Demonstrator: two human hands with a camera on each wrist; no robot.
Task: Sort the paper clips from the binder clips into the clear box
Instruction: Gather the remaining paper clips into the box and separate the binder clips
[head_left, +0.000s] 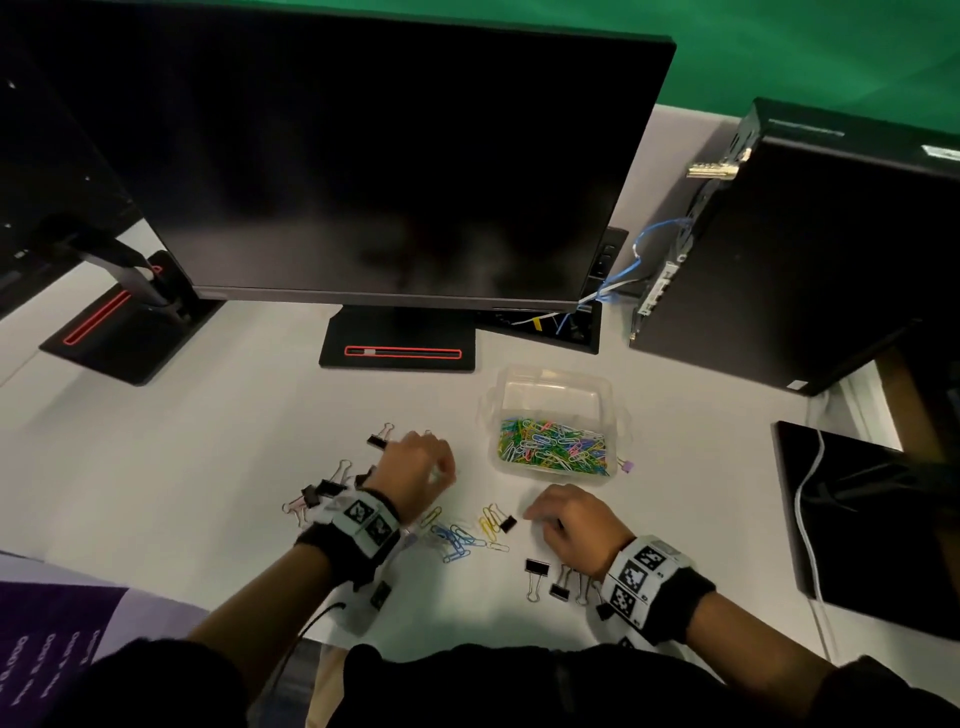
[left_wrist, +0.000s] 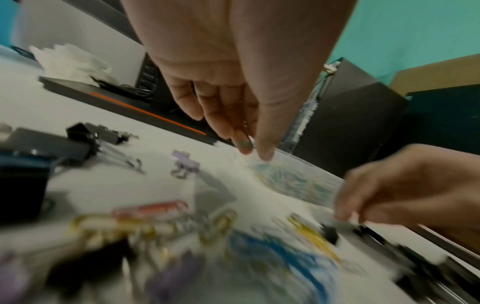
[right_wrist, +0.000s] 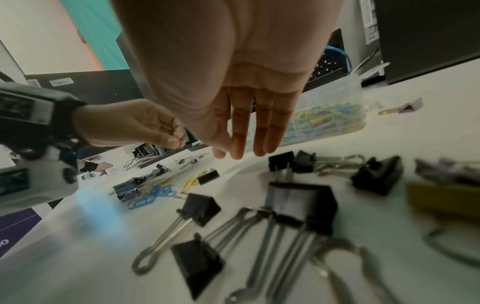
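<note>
Clear box (head_left: 602, 387) on counter (head_left: 234, 457), part-filled w/ coloured paper clips (head_left: 550, 447), left hand (head_left: 415, 462) pinched on a thin clip, right hand (head_left: 571, 519) relaxed, fingers straight, nothing held, binder clips (head_left: 537, 569) scattered nr both hands.

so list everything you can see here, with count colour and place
clear box: one, clear, right of centre on the table
paper clips in box: many, mixed colours
loose paper clips: several, blue and yellow, between the hands
binder clips: several, mostly black, scattered left and near right
monitor: one, black, behind
computer tower: one, black, far right
table: white
left hand: pinching something small, blurred
right hand: fingers straight, down at the table, holding nothing
</note>
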